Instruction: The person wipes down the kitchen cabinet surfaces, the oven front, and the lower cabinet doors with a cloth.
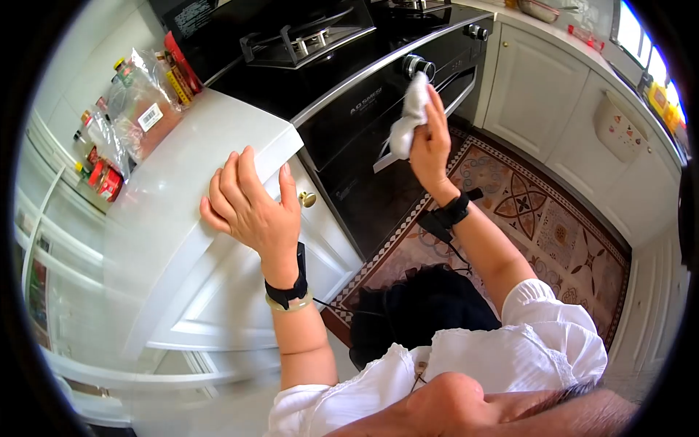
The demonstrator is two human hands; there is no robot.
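My right hand (431, 142) is closed on a white cloth (410, 120), which lies against the black front panel (375, 109) of the stove just below a round control knob (419, 67). Part of the cloth is hidden behind my fingers. Resting on the edge of the white countertop (226, 127), my left hand (255, 200) has its fingers spread and holds nothing. A brass cabinet knob (308, 199) is close to its thumb. Each wrist wears a black strap.
Bagged food (145, 109), bottles and a red-lidded jar (106, 182) stand along the left counter. A gas burner grate (309, 36) tops the stove. White cabinets (535, 87) line the right side. A patterned mat (528, 197) covers the floor.
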